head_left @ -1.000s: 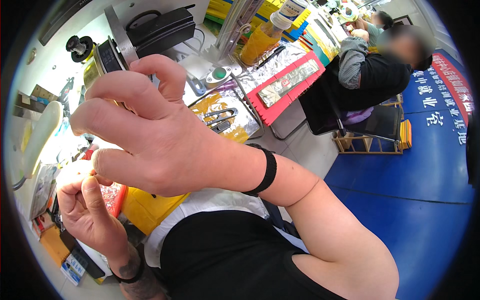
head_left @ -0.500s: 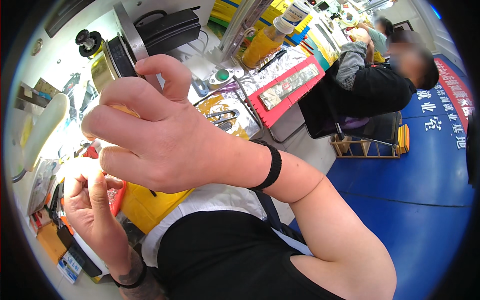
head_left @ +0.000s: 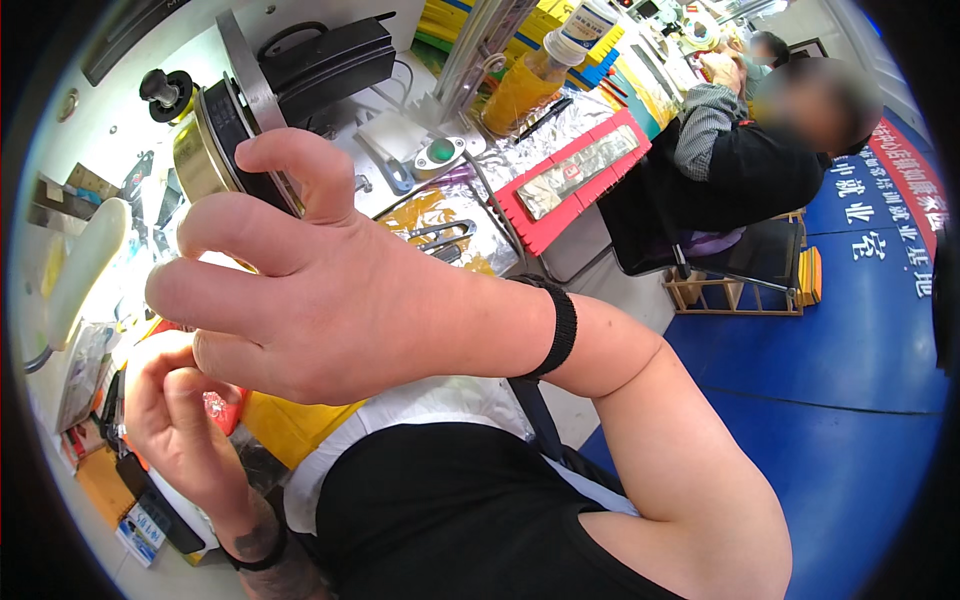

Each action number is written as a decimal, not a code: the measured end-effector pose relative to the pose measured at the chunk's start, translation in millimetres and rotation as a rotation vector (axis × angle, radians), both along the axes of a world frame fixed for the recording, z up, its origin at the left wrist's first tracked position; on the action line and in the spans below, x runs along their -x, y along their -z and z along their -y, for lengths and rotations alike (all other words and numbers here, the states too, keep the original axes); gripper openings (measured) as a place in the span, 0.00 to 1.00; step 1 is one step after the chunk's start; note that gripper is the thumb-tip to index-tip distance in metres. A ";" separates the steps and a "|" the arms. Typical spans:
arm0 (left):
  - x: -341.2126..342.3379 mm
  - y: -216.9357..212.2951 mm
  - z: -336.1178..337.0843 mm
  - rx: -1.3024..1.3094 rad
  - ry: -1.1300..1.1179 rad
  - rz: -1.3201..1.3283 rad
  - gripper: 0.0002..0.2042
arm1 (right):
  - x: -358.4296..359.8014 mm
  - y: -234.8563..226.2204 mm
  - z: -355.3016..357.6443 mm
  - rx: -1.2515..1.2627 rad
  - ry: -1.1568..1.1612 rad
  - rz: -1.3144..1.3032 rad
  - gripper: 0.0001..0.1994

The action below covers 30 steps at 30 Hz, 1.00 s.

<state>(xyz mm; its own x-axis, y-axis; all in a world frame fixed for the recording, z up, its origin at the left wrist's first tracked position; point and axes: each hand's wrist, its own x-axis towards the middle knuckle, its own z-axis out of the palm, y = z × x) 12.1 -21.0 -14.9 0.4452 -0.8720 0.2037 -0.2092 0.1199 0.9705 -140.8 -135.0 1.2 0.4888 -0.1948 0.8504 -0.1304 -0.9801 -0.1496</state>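
Foil (head_left: pixel 512 160) on worktop (head_left: pixel 425 85) beside red board (head_left: pixel 560 228), blue surface (head_left: pixel 830 340) beyond; right hand (head_left: pixel 290 290) curled, outer fingers apart; left hand (head_left: pixel 180 430) bent; pinch in either impossible to tell.

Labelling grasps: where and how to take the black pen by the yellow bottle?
Probably mid-barrel, pinched across its width from above: the black pen is thin, straight and lying flat on silver foil. Come in from the side of the red board, since the yellow bottle sits close on the other.
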 end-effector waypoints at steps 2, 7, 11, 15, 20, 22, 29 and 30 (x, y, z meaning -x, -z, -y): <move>-11.4 0.9 -0.2 -0.048 0.082 -0.152 0.13 | -1.1 -0.1 0.1 0.017 0.008 0.006 0.07; 2.3 -7.5 0.3 -0.160 0.044 -0.381 0.09 | 1.2 -0.3 -1.6 0.022 -0.006 -0.011 0.08; -7.1 -14.3 -2.3 -0.229 0.249 -0.306 0.07 | 1.0 -0.7 0.5 0.044 0.011 -0.021 0.07; -7.6 -5.2 0.2 0.158 0.104 0.675 0.05 | 2.3 -5.2 -0.2 0.025 -0.005 -0.075 0.07; -17.7 15.5 -9.6 -0.021 0.222 -0.057 0.10 | 1.6 -1.8 -0.4 0.034 0.004 -0.078 0.07; -13.9 10.2 -8.0 -0.136 0.289 -0.415 0.15 | 1.0 -3.1 -1.0 0.041 -0.002 -0.078 0.07; -1.9 -6.3 5.7 -0.281 0.271 -0.497 0.10 | 9.0 -5.5 -1.0 0.016 0.007 -0.131 0.06; -3.6 -4.6 3.0 -0.201 0.232 -0.211 0.08 | 9.3 -9.0 -0.4 -0.008 -0.009 -0.145 0.06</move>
